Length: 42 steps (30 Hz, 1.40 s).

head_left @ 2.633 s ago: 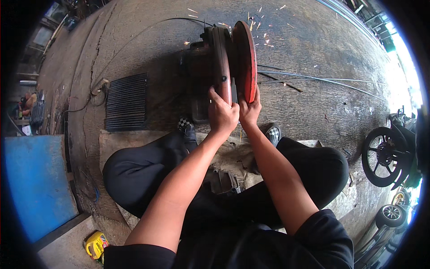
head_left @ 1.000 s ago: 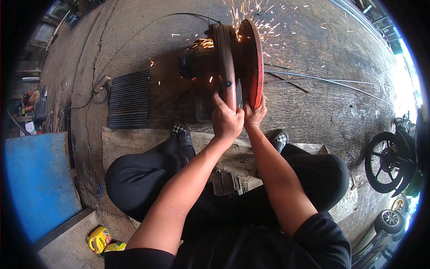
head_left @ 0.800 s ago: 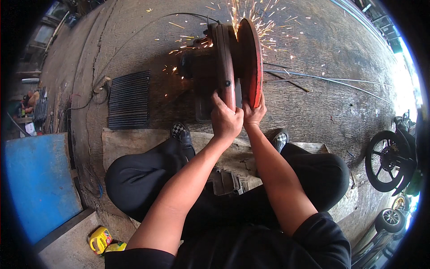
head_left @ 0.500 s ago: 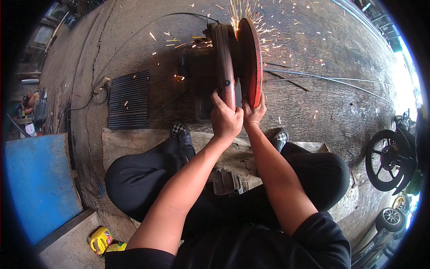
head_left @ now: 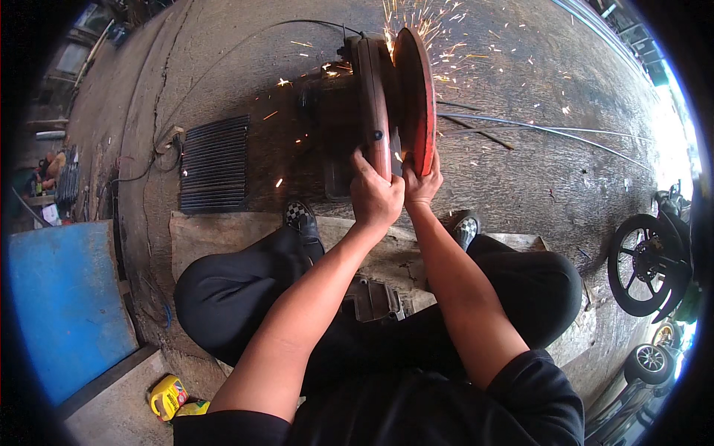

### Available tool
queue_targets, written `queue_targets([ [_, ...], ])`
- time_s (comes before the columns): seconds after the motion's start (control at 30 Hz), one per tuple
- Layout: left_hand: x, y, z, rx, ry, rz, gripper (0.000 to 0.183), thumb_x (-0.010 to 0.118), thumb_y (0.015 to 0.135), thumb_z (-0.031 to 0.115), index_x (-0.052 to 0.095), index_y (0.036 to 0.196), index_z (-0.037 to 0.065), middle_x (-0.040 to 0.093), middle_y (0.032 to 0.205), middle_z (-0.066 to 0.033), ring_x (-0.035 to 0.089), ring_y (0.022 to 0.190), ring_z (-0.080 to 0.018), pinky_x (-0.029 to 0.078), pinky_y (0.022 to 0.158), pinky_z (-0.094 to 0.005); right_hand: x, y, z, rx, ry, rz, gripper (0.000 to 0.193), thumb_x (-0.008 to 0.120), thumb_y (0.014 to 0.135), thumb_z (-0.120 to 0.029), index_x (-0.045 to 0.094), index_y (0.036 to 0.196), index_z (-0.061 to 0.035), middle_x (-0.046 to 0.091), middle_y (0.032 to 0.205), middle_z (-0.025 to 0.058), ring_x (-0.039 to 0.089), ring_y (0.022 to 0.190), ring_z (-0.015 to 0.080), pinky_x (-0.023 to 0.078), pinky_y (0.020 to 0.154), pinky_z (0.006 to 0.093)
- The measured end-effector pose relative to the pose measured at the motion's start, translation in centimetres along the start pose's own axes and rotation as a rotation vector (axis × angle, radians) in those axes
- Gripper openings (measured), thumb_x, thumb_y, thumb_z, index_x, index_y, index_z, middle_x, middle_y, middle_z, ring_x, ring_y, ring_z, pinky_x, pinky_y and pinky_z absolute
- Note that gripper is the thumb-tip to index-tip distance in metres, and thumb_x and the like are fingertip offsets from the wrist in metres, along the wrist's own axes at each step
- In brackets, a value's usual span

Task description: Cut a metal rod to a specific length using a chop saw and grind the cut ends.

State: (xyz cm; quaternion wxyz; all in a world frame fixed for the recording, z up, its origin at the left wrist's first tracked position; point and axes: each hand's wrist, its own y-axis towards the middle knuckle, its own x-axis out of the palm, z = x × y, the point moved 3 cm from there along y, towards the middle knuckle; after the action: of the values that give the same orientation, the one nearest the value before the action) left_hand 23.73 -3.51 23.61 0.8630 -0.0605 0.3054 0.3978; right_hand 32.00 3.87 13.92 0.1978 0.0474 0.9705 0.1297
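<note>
Crouched over a chop saw point(head_left: 372, 111) on the concrete floor point(head_left: 558, 171), orange-red disc point(head_left: 415, 97) upright and throwing sparks point(head_left: 416, 30) at its far edge. Left hand point(head_left: 375, 197) and right hand point(head_left: 422, 186) side by side, touching, fingers curled tight round a thin metal piece point(head_left: 396, 152) held against the disc's near edge. Ribbed black grate point(head_left: 214, 163) left of the saw, motorcycle wheel point(head_left: 643, 264) far right, yellow container point(head_left: 168, 396) bottom left

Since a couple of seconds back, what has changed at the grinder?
Sparks now spray thickly off the top of the red grinding wheel; earlier there were only a few. The left hand and right hand stay pressed at the wheel's near edge. The squat, black grate and yellow bottle are unchanged.
</note>
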Motion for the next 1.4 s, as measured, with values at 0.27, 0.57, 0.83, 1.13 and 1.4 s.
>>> queue_targets([
  [0.27, 0.1, -0.1, -0.1, -0.039, -0.018, -0.007, 0.061, 0.063, 0.065, 0.004, 0.037, 0.119, -0.007, 0.051, 0.104, -0.0267, 0.052, 0.097, -0.0417, 0.042, 0.086, -0.0447, 0.1, 0.0, 0.3, 0.009, -0.047, -0.008, 0.052, 0.062, 0.074, -0.024, 0.051, 0.121, -0.004, 0.062, 0.1, 0.0201, 0.061, 0.088, 0.0393, 0.049, 0.074, 0.0421],
  [0.57, 0.0, -0.1, 0.0, -0.049, 0.004, 0.004, 0.06, 0.064, 0.064, 0.005, 0.039, 0.117, -0.007, 0.051, 0.103, -0.0265, 0.051, 0.098, -0.0416, 0.04, 0.087, -0.0466, 0.3, -0.2, 1.1, 0.046, -0.043, -0.028, 0.054, 0.063, 0.074, -0.025, 0.049, 0.122, -0.0044, 0.061, 0.107, 0.0193, 0.061, 0.091, 0.0381, 0.049, 0.077, 0.0412],
  [0.83, 0.1, -0.1, -0.1, -0.062, -0.03, -0.008, 0.059, 0.064, 0.065, 0.005, 0.039, 0.117, -0.007, 0.051, 0.103, -0.027, 0.052, 0.098, -0.0415, 0.041, 0.085, -0.045, 0.2, -0.1, 0.6, 0.081, -0.025, -0.026, 0.053, 0.063, 0.074, -0.024, 0.05, 0.122, -0.0065, 0.063, 0.1, 0.0193, 0.061, 0.088, 0.0382, 0.049, 0.075, 0.0413],
  [1.13, 0.1, -0.1, -0.1, 0.089, 0.087, 0.048, 0.061, 0.06, 0.069, 0.004, 0.03, 0.122, -0.001, 0.056, 0.095, -0.0301, 0.057, 0.086, -0.0471, 0.047, 0.074, -0.0509, 0.2, 0.0, 0.8, 0.015, -0.077, -0.012, 0.053, 0.062, 0.074, -0.025, 0.05, 0.122, -0.0071, 0.062, 0.1, 0.0201, 0.061, 0.087, 0.0385, 0.049, 0.073, 0.0418],
  [1.4, 0.2, -0.1, -0.3, -0.031, -0.029, -0.014, 0.061, 0.063, 0.065, 0.004, 0.036, 0.119, -0.007, 0.051, 0.103, -0.0278, 0.053, 0.096, -0.043, 0.043, 0.083, -0.0455, 0.1, -0.2, 0.4, 0.001, -0.077, -0.029, 0.048, 0.06, 0.074, -0.023, 0.052, 0.118, -0.0061, 0.061, 0.104, 0.0181, 0.06, 0.084, 0.0396, 0.049, 0.07, 0.043],
])
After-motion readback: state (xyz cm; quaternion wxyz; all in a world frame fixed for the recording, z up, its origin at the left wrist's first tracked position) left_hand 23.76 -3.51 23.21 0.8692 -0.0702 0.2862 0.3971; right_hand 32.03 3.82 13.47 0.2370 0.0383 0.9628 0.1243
